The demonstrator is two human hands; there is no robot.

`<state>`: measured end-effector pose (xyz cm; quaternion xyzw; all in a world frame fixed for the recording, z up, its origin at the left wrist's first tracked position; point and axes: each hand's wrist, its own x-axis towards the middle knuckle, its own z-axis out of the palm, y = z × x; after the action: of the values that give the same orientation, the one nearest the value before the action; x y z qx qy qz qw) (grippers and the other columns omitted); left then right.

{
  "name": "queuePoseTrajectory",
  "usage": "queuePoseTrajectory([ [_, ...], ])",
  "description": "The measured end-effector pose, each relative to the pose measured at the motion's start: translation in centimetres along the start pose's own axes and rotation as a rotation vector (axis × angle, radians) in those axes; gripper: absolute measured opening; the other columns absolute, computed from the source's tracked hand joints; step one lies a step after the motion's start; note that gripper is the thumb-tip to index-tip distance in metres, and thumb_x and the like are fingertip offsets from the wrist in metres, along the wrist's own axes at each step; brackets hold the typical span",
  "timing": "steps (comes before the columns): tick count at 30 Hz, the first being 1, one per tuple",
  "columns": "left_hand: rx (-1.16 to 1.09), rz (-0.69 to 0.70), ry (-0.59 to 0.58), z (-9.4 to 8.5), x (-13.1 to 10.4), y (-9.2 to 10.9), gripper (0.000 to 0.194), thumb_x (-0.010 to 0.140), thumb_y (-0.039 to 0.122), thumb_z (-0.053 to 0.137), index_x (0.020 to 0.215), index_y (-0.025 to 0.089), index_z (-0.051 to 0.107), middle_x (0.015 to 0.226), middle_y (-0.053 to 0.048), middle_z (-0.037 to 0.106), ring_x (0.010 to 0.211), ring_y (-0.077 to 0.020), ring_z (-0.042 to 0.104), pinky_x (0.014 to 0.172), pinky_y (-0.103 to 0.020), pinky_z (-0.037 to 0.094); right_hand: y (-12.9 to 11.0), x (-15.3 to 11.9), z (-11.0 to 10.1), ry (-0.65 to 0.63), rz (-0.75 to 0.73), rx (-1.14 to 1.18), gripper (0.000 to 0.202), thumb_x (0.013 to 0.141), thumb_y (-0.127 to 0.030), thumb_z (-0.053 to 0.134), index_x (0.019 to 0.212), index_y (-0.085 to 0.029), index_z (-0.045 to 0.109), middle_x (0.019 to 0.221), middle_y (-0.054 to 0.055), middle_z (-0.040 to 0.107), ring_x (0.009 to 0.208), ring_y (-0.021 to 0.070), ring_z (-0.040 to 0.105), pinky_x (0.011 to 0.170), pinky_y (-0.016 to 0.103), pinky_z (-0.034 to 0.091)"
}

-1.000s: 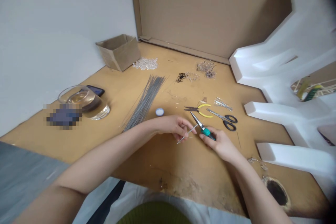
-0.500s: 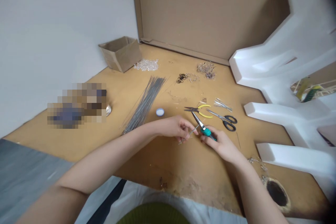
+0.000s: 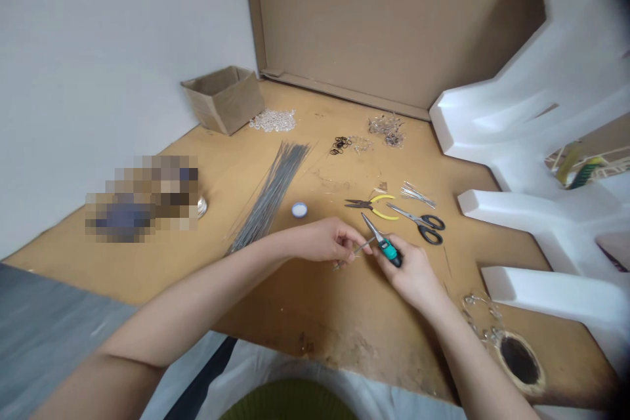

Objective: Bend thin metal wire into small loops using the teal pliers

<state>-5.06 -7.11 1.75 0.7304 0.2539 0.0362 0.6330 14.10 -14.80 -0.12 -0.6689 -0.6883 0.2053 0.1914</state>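
Observation:
My left hand [image 3: 331,241] is closed, pinching a thin piece of wire [image 3: 363,245] that slants up to the right. Beside it, my right hand [image 3: 409,269] is wrapped round long-nose pliers [image 3: 388,249] with teal and black handles. Their narrow jaws point up and left, past the wire's end, and look closed. Just beyond the pliers lie yellow-handled pliers [image 3: 377,205] and scissors [image 3: 426,226] with black handles. A small round blue-rimmed dish [image 3: 299,210] holding something white sits near my left hand, and a bundle of long grey wires [image 3: 275,190] lies left of that.
A cardboard box [image 3: 224,105] stands at the back left beside clear beads [image 3: 273,121]. Black rings [image 3: 339,145], tangled wire pieces [image 3: 388,130] and short wires [image 3: 417,194] lie on the table. White foam packing [image 3: 512,210] lines the right side, near a dark hole [image 3: 520,359].
My right hand has turned slightly, and the pliers have shifted a little down with their tip nearer the wire. My left hand stays almost still with the wire.

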Motion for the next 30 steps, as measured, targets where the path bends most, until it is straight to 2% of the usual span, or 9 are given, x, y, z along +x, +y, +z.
queuePoseTrajectory([
  [4, 0.005, -0.02, 0.013, 0.0, -0.1, 0.1, 0.039, 0.07, 0.005, 0.047, 0.106, 0.012, 0.061, 0.059, 0.002, 0.055, 0.052, -0.0067, 0.05, 0.052, -0.017, 0.038, 0.2, 0.2, 0.7, 0.083, -0.045, 0.004, 0.018, 0.077, -0.036, 0.049, 0.075, -0.02, 0.059, 0.064, 0.001, 0.062, 0.055, 0.014, 0.055, 0.055, 0.021, 0.039],
  [8, 0.026, -0.028, 0.034, 0.0, 0.2, -0.4, 0.042, 0.068, 0.004, 0.045, 0.106, 0.012, 0.06, 0.059, 0.002, 0.054, 0.051, -0.007, 0.05, 0.052, -0.017, 0.039, 0.6, 0.5, 1.3, 0.116, -0.065, -0.042, 0.018, 0.078, -0.033, 0.048, 0.075, -0.02, 0.059, 0.067, 0.002, 0.063, 0.056, 0.0144, 0.056, 0.056, 0.022, 0.04],
  [13, 0.07, -0.01, 0.049, -0.1, 0.5, -0.9, 0.043, 0.068, 0.004, 0.045, 0.108, 0.013, 0.06, 0.058, 0.002, 0.055, 0.051, -0.0069, 0.05, 0.051, -0.017, 0.038, 0.9, 0.7, 1.7, 0.145, -0.039, -0.095, 0.013, 0.074, -0.03, 0.049, 0.072, -0.02, 0.058, 0.061, 0.001, 0.061, 0.05, 0.0135, 0.051, 0.051, 0.022, 0.036],
  [17, 0.069, 0.016, 0.067, -0.1, 0.4, -0.7, 0.04, 0.07, 0.006, 0.047, 0.107, 0.014, 0.06, 0.059, 0.002, 0.054, 0.053, -0.0067, 0.05, 0.052, -0.017, 0.038, 0.9, 0.9, 1.5, 0.166, -0.054, -0.052, 0.009, 0.072, -0.026, 0.05, 0.071, -0.02, 0.057, 0.061, 0.0, 0.059, 0.053, 0.0135, 0.05, 0.054, 0.022, 0.036],
  [19, 0.045, 0.016, 0.068, -0.1, 0.2, -0.5, 0.038, 0.072, 0.008, 0.048, 0.107, 0.014, 0.06, 0.059, 0.002, 0.054, 0.053, -0.0062, 0.049, 0.052, -0.016, 0.037, 0.8, 1.0, 0.9, 0.102, -0.063, 0.021, 0.009, 0.072, -0.025, 0.05, 0.072, -0.019, 0.056, 0.062, 0.0, 0.058, 0.055, 0.0134, 0.051, 0.056, 0.022, 0.038],
  [22, -0.051, 0.03, 0.014, -0.1, 0.1, -0.3, 0.035, 0.074, 0.011, 0.051, 0.107, 0.014, 0.06, 0.059, 0.003, 0.054, 0.052, -0.0058, 0.05, 0.053, -0.017, 0.039, 0.6, 0.8, -0.5, -0.078, -0.08, 0.187, 0.014, 0.075, -0.026, 0.049, 0.082, -0.018, 0.058, 0.068, 0.0, 0.059, 0.061, 0.0134, 0.052, 0.059, 0.022, 0.039],
  [24, -0.183, 0.057, -0.082, -0.1, 0.2, -0.5, 0.034, 0.075, 0.015, 0.054, 0.108, 0.016, 0.059, 0.062, 0.002, 0.055, 0.054, -0.0064, 0.052, 0.056, -0.019, 0.043, 0.5, 0.6, -1.3, -0.189, -0.101, 0.302, 0.016, 0.077, -0.028, 0.049, 0.086, -0.017, 0.057, 0.074, 0.0, 0.058, 0.067, 0.0138, 0.051, 0.062, 0.022, 0.039],
  [27, -0.404, 0.085, -0.241, 0.0, 0.5, -1.0, 0.035, 0.075, 0.023, 0.059, 0.109, 0.017, 0.059, 0.066, 0.001, 0.058, 0.058, -0.0085, 0.056, 0.059, -0.022, 0.046, 0.5, 0.3, -2.0, -0.296, -0.118, 0.439, 0.014, 0.076, -0.029, 0.05, 0.081, -0.017, 0.055, 0.075, 0.0, 0.055, 0.07, 0.0144, 0.049, 0.065, 0.023, 0.039],
  [30, -0.548, 0.076, -0.314, 0.1, 0.7, -1.5, 0.036, 0.074, 0.025, 0.062, 0.109, 0.017, 0.059, 0.069, -0.001, 0.06, 0.061, -0.0092, 0.058, 0.057, -0.021, 0.046, 0.7, 0.3, -2.2, -0.351, -0.105, 0.52, 0.014, 0.074, -0.03, 0.052, 0.076, -0.017, 0.053, 0.072, 0.0, 0.052, 0.067, 0.0141, 0.047, 0.063, 0.024, 0.038],
])
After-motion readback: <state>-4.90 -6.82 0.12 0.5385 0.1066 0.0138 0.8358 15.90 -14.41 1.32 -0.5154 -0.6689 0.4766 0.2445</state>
